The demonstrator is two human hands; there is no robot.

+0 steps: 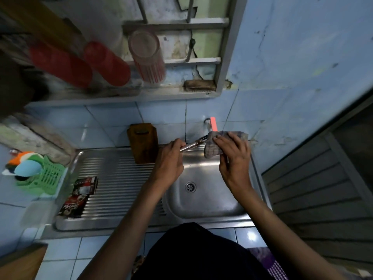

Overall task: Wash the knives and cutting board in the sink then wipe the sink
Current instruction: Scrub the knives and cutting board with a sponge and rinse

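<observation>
Head view: left hand [169, 158] grips a metal knife [192, 145] by the handle, over the sink [203, 201] basin. Right hand [232, 156] pinches a checked cloth [220, 144] wrapped around the blade end. Wooden cutting board [144, 142] stands upright on the drainboard, against the tiled wall.

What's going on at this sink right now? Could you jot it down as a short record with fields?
place: steel sink with ribbed drainboard, blue tiled wall
left hand: grips a knife by its metal handle
right hand: holds a checked cloth wrapped over the blade end
tap: pink, above the basin; no water seen running
cutting board: wooden, upright against the wall on the drainboard
basin: nothing in it, drain uncovered
other: green basket at left, packets on the drainboard
</observation>
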